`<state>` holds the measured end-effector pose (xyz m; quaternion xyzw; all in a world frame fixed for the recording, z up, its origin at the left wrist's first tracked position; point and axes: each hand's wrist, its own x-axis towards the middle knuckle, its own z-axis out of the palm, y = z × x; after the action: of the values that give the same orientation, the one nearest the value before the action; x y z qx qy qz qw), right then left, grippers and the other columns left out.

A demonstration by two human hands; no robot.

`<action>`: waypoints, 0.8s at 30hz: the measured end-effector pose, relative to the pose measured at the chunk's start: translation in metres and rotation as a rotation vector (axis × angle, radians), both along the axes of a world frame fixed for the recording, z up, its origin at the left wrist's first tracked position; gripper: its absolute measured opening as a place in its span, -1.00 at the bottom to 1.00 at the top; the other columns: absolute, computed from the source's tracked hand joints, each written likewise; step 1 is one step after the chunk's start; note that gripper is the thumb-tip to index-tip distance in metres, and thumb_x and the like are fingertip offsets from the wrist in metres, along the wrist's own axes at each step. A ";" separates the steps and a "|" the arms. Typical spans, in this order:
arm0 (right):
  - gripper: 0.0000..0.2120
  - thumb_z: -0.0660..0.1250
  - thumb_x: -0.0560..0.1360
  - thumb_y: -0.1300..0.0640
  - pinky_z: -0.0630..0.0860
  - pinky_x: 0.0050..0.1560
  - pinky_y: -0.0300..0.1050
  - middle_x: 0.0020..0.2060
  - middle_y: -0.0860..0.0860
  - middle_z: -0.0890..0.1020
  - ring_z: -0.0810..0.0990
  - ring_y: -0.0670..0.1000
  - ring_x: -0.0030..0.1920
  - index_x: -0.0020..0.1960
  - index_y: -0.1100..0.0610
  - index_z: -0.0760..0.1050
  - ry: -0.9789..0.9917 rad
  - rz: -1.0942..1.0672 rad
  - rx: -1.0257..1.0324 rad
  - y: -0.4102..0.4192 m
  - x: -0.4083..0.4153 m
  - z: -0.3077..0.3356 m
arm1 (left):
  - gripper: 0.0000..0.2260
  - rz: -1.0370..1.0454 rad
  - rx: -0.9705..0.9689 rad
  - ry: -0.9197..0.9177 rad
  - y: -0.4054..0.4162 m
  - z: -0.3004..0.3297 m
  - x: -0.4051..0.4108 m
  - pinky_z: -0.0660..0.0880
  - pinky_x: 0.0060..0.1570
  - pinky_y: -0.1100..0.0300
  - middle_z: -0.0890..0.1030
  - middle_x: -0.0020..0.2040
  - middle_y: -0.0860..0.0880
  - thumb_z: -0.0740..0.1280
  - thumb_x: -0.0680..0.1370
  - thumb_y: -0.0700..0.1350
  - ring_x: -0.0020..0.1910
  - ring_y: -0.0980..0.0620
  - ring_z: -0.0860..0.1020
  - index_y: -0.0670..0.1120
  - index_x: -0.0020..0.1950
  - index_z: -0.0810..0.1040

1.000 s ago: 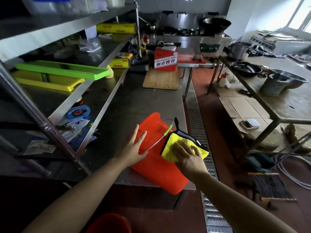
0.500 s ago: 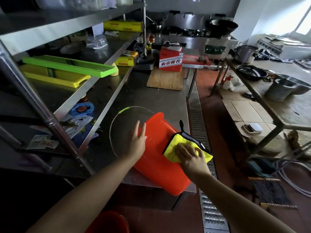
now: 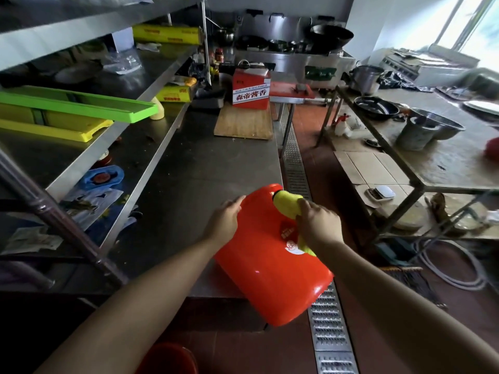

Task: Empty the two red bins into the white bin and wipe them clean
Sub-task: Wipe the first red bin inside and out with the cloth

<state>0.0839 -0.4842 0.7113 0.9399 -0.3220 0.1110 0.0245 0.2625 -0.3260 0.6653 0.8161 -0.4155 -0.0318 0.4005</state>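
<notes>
I have one red bin (image 3: 272, 255) lying on its side at the near edge of the steel worktop (image 3: 194, 168), its base overhanging toward me at six o'clock and its rim pointing away at twelve. My left hand (image 3: 225, 221) rests on the bin's wall at nine o'clock, fingers curled loosely over the curve to steady it. My right hand (image 3: 318, 225) grips a yellow cloth (image 3: 286, 205) bunched in the fingers and presses it against the bin's upper wall near the rim, at about one o'clock. A round label (image 3: 291, 245) shows on the bin just below that hand. I judge this bin already emptied, since it lies tipped and nothing spills out, though I cannot see inside it; the outside wipe is under way. At the bottom of the view, around seven o'clock, a red curved rim (image 3: 168, 359) sits on the floor, probably the second red bin; whether it is emptied or wiped I cannot tell. No white bin is in view. So I reckon the task is roughly midway at best: finish this wipe, then deal with the other.
</notes>
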 end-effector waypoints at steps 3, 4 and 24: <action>-0.67 0.22 0.58 0.02 0.49 0.09 -0.01 0.20 0.03 0.61 0.58 0.12 0.20 0.34 -0.04 0.42 0.113 0.067 0.043 0.009 0.013 0.001 | -0.67 -0.036 -0.006 -0.015 -0.008 -0.002 -0.001 0.43 0.13 0.05 0.58 0.04 -0.30 0.23 0.63 -0.31 0.06 -0.22 0.57 -0.23 0.40 0.47; -0.61 0.19 0.60 0.00 0.48 0.17 0.00 0.34 0.02 0.53 0.51 0.10 0.32 0.42 -0.08 0.36 0.193 0.112 0.088 0.019 0.017 -0.007 | -0.67 -0.044 -0.004 -0.016 -0.011 -0.002 0.000 0.43 0.12 0.06 0.58 0.03 -0.30 0.24 0.63 -0.30 0.05 -0.23 0.57 -0.23 0.40 0.47; -0.41 0.12 0.50 -0.37 0.27 0.28 0.41 0.60 0.00 0.12 0.12 0.28 0.55 0.50 -0.30 0.20 0.117 0.428 0.008 0.059 0.018 -0.084 | -0.59 -0.269 0.416 0.380 0.020 0.001 0.054 0.19 0.45 0.14 0.25 0.54 0.08 0.14 0.68 0.01 0.51 0.02 0.23 0.40 0.47 0.20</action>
<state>0.1022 -0.4250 0.6271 0.9917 -0.1135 0.0579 0.0154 0.3164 -0.3057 0.6659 0.7978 -0.4219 -0.3207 0.2876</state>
